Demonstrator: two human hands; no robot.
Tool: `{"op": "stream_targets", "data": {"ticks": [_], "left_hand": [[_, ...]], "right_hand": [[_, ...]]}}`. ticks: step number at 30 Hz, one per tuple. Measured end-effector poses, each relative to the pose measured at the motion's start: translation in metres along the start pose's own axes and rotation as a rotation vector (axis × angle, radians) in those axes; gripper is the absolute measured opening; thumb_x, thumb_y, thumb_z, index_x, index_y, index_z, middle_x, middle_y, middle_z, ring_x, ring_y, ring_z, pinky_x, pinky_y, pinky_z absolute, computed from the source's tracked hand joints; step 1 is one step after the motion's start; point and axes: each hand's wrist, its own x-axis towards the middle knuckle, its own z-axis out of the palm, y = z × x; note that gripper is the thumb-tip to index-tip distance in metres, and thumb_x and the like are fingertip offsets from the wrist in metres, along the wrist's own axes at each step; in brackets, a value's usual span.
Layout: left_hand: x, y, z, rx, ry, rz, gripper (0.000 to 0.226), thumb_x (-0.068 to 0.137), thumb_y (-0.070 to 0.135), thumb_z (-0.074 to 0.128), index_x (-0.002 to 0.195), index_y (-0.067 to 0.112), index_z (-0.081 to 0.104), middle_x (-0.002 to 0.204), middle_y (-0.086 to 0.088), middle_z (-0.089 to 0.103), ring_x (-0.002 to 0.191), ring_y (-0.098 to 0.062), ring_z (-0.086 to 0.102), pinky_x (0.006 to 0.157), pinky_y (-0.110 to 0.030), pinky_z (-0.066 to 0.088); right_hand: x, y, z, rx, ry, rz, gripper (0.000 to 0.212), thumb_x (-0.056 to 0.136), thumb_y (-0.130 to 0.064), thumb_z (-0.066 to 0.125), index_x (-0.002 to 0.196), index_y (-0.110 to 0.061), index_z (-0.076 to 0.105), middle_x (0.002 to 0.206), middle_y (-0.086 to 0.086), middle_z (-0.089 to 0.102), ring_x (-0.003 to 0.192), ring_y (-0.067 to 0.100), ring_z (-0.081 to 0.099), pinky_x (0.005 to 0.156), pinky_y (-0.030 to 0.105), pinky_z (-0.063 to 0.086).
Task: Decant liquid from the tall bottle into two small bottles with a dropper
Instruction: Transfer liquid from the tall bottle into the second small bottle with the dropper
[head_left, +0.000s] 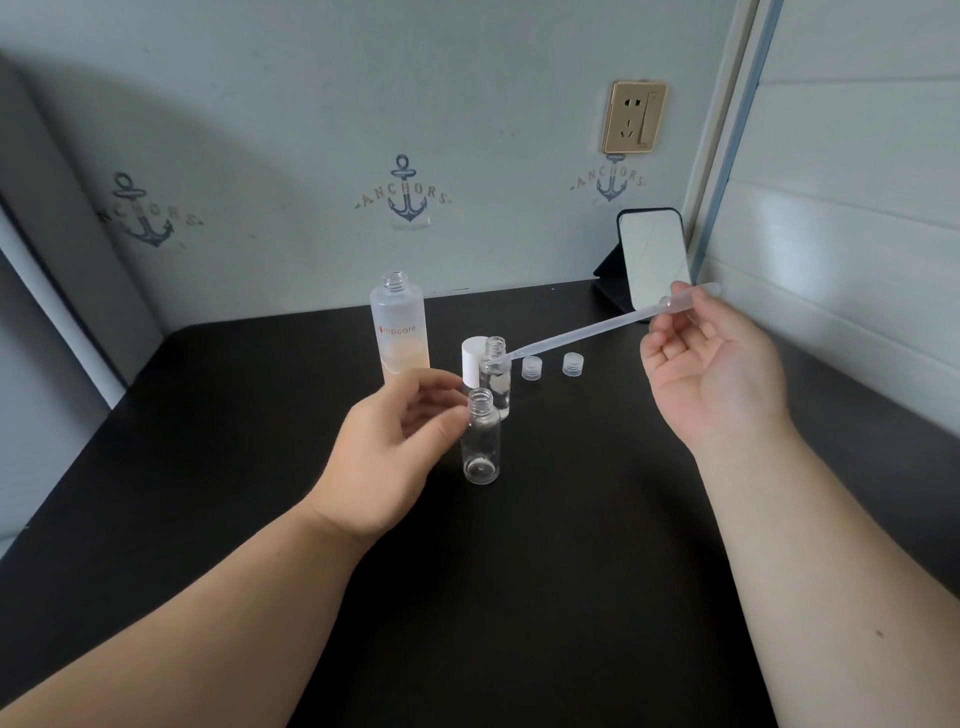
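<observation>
The tall frosted bottle (399, 327) stands uncapped at the back of the black table (571, 545), with pale liquid in its lower part. Its white cap (471, 364) stands just to its right. A small clear bottle (481, 444) stands uncapped in front, and my left hand (395, 452) touches its neck with thumb and fingertips. A second small bottle (497, 379) stands behind it. My right hand (711, 364) pinches the bulb end of a clear plastic dropper (582, 332), whose tip points down-left over the rear small bottle.
Two small clear screw caps (531, 368) (572, 364) lie right of the bottles. A small mirror on a black stand (653, 260) leans at the back right corner. Walls close the table at the back and right; a wall socket (634, 117) sits above.
</observation>
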Motion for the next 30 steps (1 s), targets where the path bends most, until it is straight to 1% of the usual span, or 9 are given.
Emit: {"op": "stream_targets", "data": {"ticks": [4,7,12,14,17,21,23,26,30], "left_hand": [[0.003,0.003,-0.004,0.122,0.345,0.046,0.015,0.088,0.034,0.061,0.102,0.038,0.062,0.095,0.016,0.068,0.088,-0.007,0.067,0.074,-0.021,0.052],[0.008,0.002,-0.008,0.218,0.502,0.035,0.024,0.084,0.040,0.066,0.102,0.046,0.051,0.094,0.018,0.058,0.086,0.001,0.059,0.070,-0.013,0.046],[0.018,-0.006,-0.008,0.230,0.394,-0.101,0.069,0.086,0.038,0.077,0.144,0.032,0.040,0.127,0.018,0.053,0.107,0.003,0.057,0.087,-0.020,0.047],[0.020,-0.007,-0.007,0.235,0.342,-0.123,0.075,0.088,0.039,0.076,0.151,0.032,0.035,0.130,0.021,0.052,0.112,0.002,0.056,0.095,-0.025,0.047],[0.023,-0.009,-0.007,0.281,0.329,-0.159,0.066,0.091,0.039,0.073,0.148,0.033,0.039,0.116,0.026,0.057,0.106,0.000,0.059,0.094,-0.030,0.049],[0.025,-0.011,-0.008,0.259,0.341,-0.173,0.055,0.092,0.037,0.073,0.140,0.036,0.046,0.109,0.028,0.059,0.102,0.003,0.060,0.084,-0.024,0.049],[0.024,-0.011,-0.008,0.236,0.346,-0.168,0.052,0.091,0.035,0.074,0.135,0.039,0.048,0.106,0.031,0.059,0.098,0.006,0.060,0.077,-0.019,0.047],[0.023,-0.011,-0.009,0.211,0.336,-0.151,0.050,0.089,0.031,0.076,0.131,0.042,0.050,0.109,0.030,0.061,0.098,0.007,0.062,0.077,-0.018,0.049],[0.019,-0.011,-0.008,0.234,0.295,-0.096,0.051,0.088,0.027,0.077,0.130,0.043,0.051,0.108,0.032,0.061,0.098,0.020,0.056,0.061,-0.002,0.047]], "right_hand": [[0.000,0.000,0.000,-0.003,-0.007,0.020,0.012,0.093,-0.010,0.065,0.096,-0.002,0.074,0.080,0.005,0.069,0.065,0.016,0.063,0.061,0.024,0.051],[0.000,0.002,0.000,-0.015,-0.014,0.029,0.014,0.094,-0.012,0.065,0.090,-0.003,0.076,0.080,0.005,0.069,0.065,0.016,0.063,0.061,0.024,0.051],[0.002,0.002,-0.002,-0.037,-0.042,0.032,0.020,0.094,-0.017,0.070,0.080,-0.007,0.080,0.080,0.003,0.070,0.066,0.015,0.063,0.062,0.023,0.051],[0.003,0.003,-0.003,-0.037,-0.046,0.034,0.019,0.094,-0.018,0.071,0.081,-0.006,0.080,0.080,0.003,0.070,0.066,0.014,0.064,0.062,0.023,0.051],[0.004,0.004,-0.003,-0.019,-0.032,0.036,0.015,0.094,-0.017,0.071,0.090,-0.005,0.079,0.081,0.004,0.072,0.066,0.013,0.066,0.061,0.024,0.053],[0.006,0.005,-0.004,-0.006,-0.025,0.035,0.016,0.093,-0.013,0.072,0.105,-0.002,0.075,0.085,0.005,0.073,0.069,0.014,0.068,0.062,0.024,0.054],[0.005,0.005,-0.004,-0.006,-0.025,0.030,0.017,0.091,-0.012,0.074,0.106,-0.003,0.075,0.086,0.006,0.074,0.070,0.015,0.069,0.063,0.024,0.054],[0.005,0.004,-0.004,-0.011,-0.024,0.024,0.012,0.092,-0.011,0.072,0.100,-0.005,0.077,0.088,0.007,0.074,0.073,0.016,0.070,0.066,0.025,0.055],[0.004,0.003,-0.003,0.028,-0.035,0.003,0.010,0.093,-0.010,0.071,0.097,-0.005,0.078,0.092,0.008,0.075,0.080,0.017,0.073,0.070,0.026,0.057]]}}
